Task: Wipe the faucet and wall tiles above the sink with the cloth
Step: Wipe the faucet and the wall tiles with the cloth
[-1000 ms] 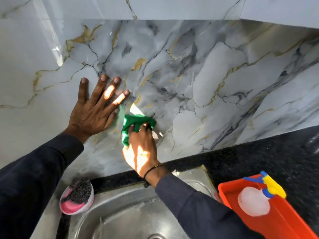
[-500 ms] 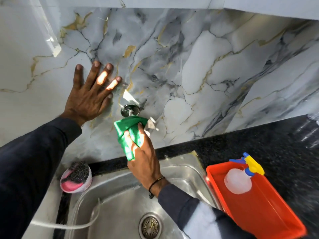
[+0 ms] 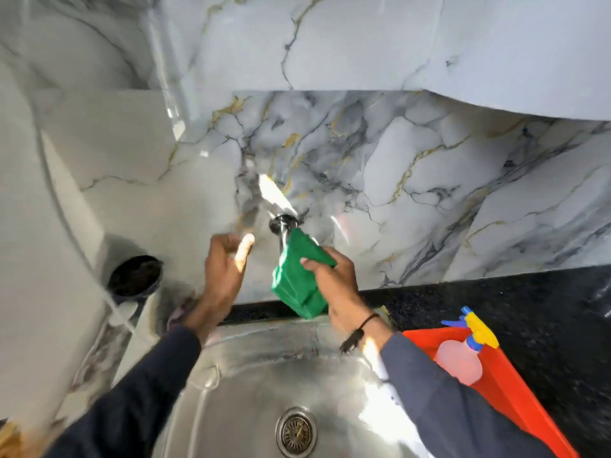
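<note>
A chrome faucet sticks out of the grey, gold-veined marble wall tiles above the steel sink. My right hand grips a green cloth that is wrapped over the faucet's body, so only the round wall flange and a short piece of pipe show. My left hand hovers just left of the faucet, off the wall, fingers loosely curled and holding nothing; it is blurred.
A red tray with a spray bottle sits on the black counter to the right. A pink scrubber dish peeks out behind my left wrist. A dark round opening lies at left. The drain is below.
My left hand has come off the wall and dropped beside the faucet. My right hand has slid the cloth down over the faucet body. The view tilted down toward the sink.
</note>
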A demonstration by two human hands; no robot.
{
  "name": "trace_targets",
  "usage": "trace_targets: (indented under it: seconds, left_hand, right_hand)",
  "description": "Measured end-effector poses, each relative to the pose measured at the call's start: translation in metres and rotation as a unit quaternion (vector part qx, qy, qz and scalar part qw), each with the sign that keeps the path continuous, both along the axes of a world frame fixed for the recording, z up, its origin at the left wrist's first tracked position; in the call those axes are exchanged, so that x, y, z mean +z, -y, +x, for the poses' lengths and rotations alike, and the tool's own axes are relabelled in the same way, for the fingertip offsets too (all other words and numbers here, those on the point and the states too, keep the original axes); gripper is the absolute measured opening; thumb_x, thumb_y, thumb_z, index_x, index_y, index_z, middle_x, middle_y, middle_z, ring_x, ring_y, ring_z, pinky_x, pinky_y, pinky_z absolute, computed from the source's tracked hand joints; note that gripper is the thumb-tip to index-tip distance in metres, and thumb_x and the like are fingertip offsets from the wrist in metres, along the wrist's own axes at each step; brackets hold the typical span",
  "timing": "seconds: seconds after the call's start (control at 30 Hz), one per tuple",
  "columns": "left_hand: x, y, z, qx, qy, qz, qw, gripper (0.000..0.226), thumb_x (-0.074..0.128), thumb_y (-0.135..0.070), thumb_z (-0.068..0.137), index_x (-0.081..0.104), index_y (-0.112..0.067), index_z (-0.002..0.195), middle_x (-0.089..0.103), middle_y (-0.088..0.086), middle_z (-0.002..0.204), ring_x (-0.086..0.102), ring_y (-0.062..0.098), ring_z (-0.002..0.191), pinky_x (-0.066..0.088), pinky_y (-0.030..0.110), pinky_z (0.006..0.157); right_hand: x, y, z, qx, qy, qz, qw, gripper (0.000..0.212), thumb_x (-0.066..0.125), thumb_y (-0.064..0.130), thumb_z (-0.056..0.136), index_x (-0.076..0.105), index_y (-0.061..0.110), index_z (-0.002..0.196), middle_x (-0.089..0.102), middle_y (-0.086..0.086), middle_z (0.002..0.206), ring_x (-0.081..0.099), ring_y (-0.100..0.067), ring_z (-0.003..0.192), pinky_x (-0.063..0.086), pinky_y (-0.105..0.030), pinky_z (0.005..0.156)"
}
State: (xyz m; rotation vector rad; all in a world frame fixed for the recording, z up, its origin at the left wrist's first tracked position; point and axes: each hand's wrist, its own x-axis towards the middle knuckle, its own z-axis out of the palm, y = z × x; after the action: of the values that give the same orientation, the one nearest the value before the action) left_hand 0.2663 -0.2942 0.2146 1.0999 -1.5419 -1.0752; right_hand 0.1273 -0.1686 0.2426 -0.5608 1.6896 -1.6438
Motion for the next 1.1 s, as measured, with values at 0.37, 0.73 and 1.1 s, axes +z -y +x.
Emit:
trace_targets:
  seconds: [0.37, 0.73, 1.1]
  left_hand:
    - [-0.012, -0.061, -0.002, -0.017, -0.306, 0.375, 0.875, 0.036, 0.065, -0.012, 0.098, 0.067, -0.002, 0.133, 0.072, 0.024, 0.132, 0.07, 0.042, 0.12, 0.053, 0.065, 0.108]
    - [-0.001, -0.004, -0.129, 0.057, 0.151, 0.028, 0.987, 0.059, 0.044, -0.003, 0.105, 0.033, -0.013, 0.162, 0.03, 0.015, 0.169, 0.032, 0.035, 0.156, 0.035, 0.018, 0.121]
    - [-0.014, 0.025, -0.205, 0.127, 0.559, -0.081, 0.815, 0.057, 0.044, -0.012, 0.105, 0.024, 0.008, 0.155, 0.04, 0.035, 0.156, 0.053, 0.05, 0.132, 0.046, 0.057, 0.112]
  right_hand:
    - [0.001, 0.017, -0.022, 0.133, -0.348, 0.082, 0.924, 0.039, 0.086, 0.031, 0.083, 0.079, 0.014, 0.118, 0.082, -0.005, 0.114, 0.075, -0.018, 0.102, 0.063, -0.037, 0.098]
    - [0.077, 0.143, -0.123, -0.04, -0.802, -0.012, 0.596, 0.088, 0.054, 0.047, 0.085, 0.026, 0.03, 0.167, 0.023, -0.011, 0.177, 0.019, -0.032, 0.165, 0.015, -0.072, 0.128]
    - [0.046, 0.194, -0.178, -0.082, -0.856, -0.085, 0.503, 0.098, 0.058, 0.056, 0.079, 0.021, 0.037, 0.167, 0.022, -0.01, 0.177, 0.02, -0.036, 0.164, 0.006, -0.078, 0.125]
